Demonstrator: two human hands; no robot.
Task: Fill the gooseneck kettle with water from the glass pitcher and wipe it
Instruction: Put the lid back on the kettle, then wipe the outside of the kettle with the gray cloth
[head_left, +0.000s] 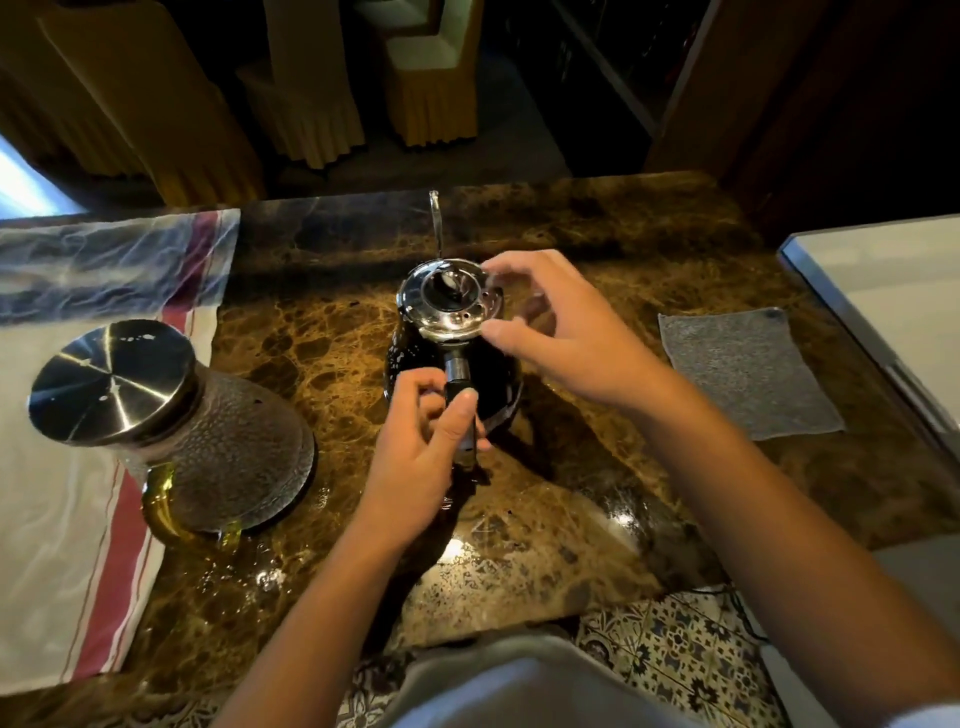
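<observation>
i log: left hand (423, 441) gripping the kettle handle (460, 387), right hand (558, 338) pinching the steel lid (447, 301) atop the gooseneck kettle (498, 374) mid-table (597, 499), glass pitcher (208, 447) left, grey cloth (748, 371) right.

Brown marble counter (597, 234), patterned tile floor (675, 649) (dim room), covered chairs (431, 78) beyond.

Your left hand (415, 457) grips the kettle (452, 358) handle; your right hand (561, 338) pinches its lid (449, 301). Pitcher (208, 447) stands left on the bench (571, 509).
</observation>
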